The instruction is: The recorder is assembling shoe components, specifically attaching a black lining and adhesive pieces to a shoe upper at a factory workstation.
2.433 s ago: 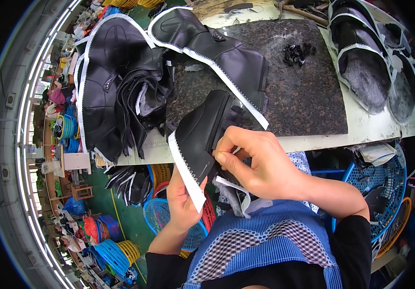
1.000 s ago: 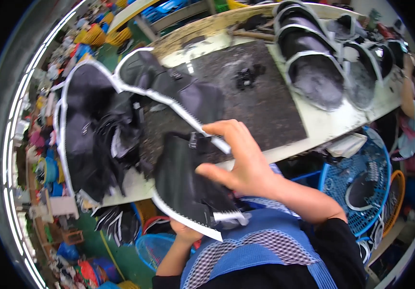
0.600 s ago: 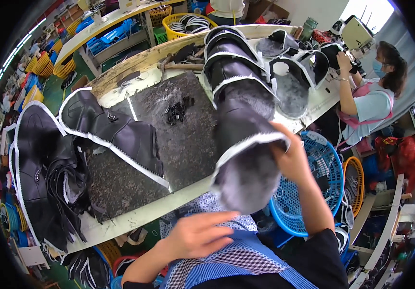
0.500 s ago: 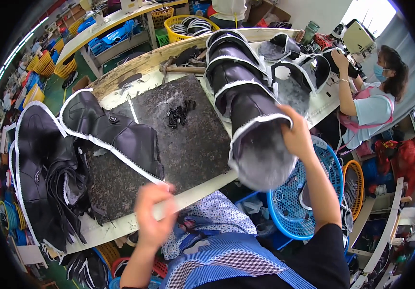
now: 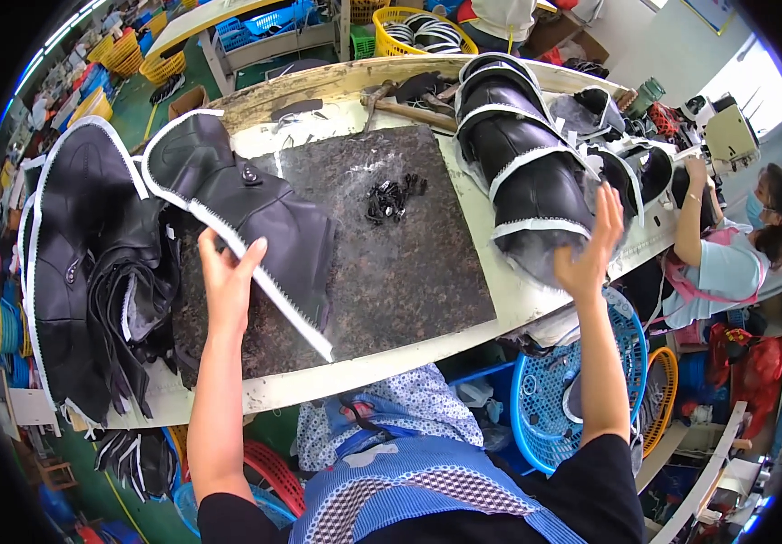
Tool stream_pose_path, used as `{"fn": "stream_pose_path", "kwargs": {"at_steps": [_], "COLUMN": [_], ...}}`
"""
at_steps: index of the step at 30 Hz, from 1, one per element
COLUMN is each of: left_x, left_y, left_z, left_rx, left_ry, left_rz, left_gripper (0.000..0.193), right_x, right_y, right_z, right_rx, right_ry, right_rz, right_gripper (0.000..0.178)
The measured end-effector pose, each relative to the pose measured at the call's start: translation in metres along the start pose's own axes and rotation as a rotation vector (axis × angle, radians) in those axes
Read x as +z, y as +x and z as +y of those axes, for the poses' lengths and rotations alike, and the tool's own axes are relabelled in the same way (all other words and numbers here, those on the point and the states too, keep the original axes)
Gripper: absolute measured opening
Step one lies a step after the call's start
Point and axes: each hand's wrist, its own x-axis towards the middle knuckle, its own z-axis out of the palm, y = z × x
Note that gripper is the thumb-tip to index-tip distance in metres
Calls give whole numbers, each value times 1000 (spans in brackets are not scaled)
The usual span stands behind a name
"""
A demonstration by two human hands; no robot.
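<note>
A black leather boot upper (image 5: pixel 264 213) with a white zipper edge lies on a dark cutting mat (image 5: pixel 409 290). My left hand (image 5: pixel 226 286) holds its zipper edge, thumb across it, fingertips partly hidden at the edge. To the right, several nested, grey-lined black boot pieces (image 5: pixel 536 145) with white zipper trim form a long, curved stack. At its near end, my right hand (image 5: pixel 586 249) is open, fingers spread, beside the last piece; contact there is unclear. Small black metal-looking parts (image 5: pixel 393 199) sit in a pile on the mat.
More boot uppers (image 5: pixel 83 236) are heaped at the table's left. A hammer (image 5: pixel 409 113) lies behind the mat. A blue basket (image 5: pixel 536 399) stands below the right table edge. A co-worker (image 5: pixel 713 254) sits at a sewing machine (image 5: pixel 731 136) on the right.
My left hand has moved forward and taken the boot upper's zipper edge. My right hand has let go of the stack's near end and opened; that end now lies lower. The view has shifted.
</note>
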Motion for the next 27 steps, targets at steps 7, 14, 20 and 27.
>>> {"fn": "stream_pose_path", "kwargs": {"at_steps": [7,14,20,27], "left_x": [-2,-34,2,36], "left_y": [-85,-141,-127,-108], "left_z": [-21,-3,3,-8], "left_rx": [55,481,979,573], "left_ry": [115,676,914,599], "left_rz": [4,-103,-729,-495], "left_gripper": [25,48,21,16], "right_x": [85,149,133,37], "right_y": [51,65,78,13], "right_z": [-95,-71,-77,-141], "right_rx": [-228,-468,-642,862], "right_ry": [179,-318,-256,1309], "right_rz": [-335,-707,-722,-886], "right_gripper": [30,10,10,9]}}
